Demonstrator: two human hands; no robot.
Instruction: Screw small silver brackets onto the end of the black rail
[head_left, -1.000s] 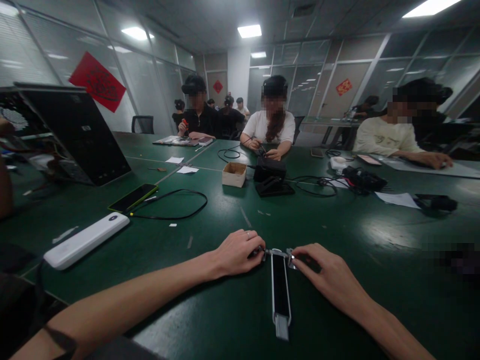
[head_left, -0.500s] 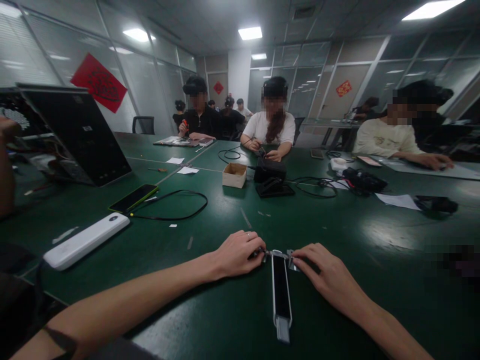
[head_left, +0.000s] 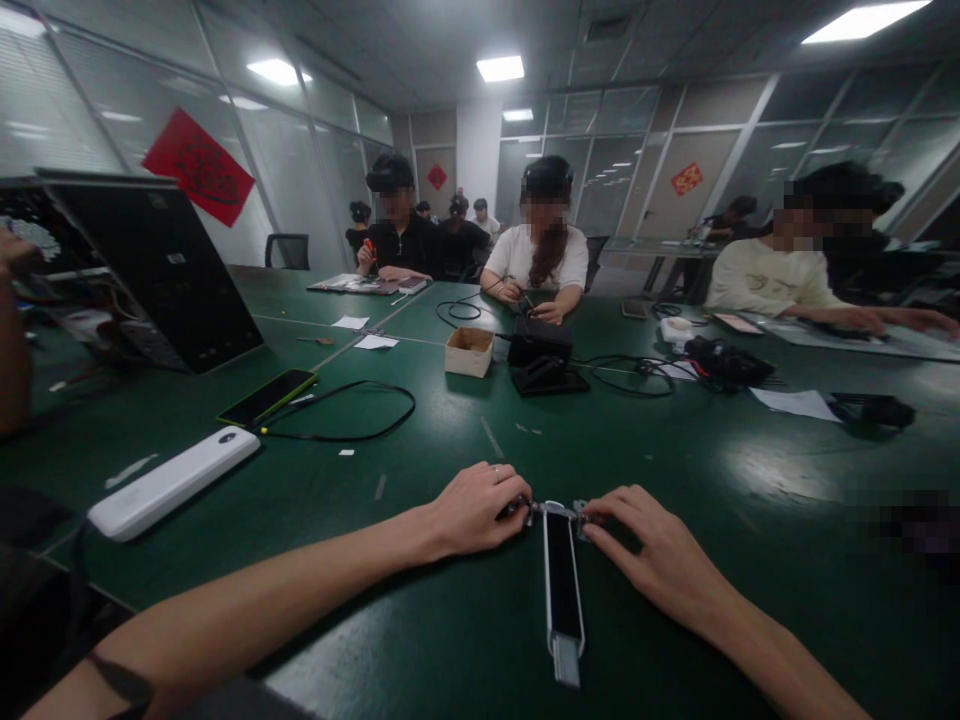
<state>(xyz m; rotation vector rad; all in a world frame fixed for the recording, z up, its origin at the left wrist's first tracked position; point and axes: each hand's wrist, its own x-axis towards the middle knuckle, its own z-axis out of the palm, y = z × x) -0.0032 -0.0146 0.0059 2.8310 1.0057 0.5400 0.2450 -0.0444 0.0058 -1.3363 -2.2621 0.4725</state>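
Note:
A long, narrow black piece with a pale frame (head_left: 563,580) lies on the green table, with a grey tab at its near end. Metal fittings stick out on both sides of its far end. At the left side, the curled fingers of my left hand (head_left: 484,508) close on a small metal fitting, mostly hidden by them. From the right, my right hand (head_left: 649,540) pinches a small shiny metal bracket (head_left: 580,512) between thumb and fingertips. What the fittings belong to is too small to tell.
Left of my arms lie a white oblong device (head_left: 176,480), a green-edged phone (head_left: 268,397) and a looped black cable (head_left: 409,410). Ahead stand a small open box (head_left: 469,355) and a black device (head_left: 540,345). A computer case (head_left: 165,270) stands far left; several people work opposite.
The metal bracket at my right fingertips has turned slightly, and my right fingers have shifted a little. My left hand has stayed put. A co-worker's hands at the right have moved.

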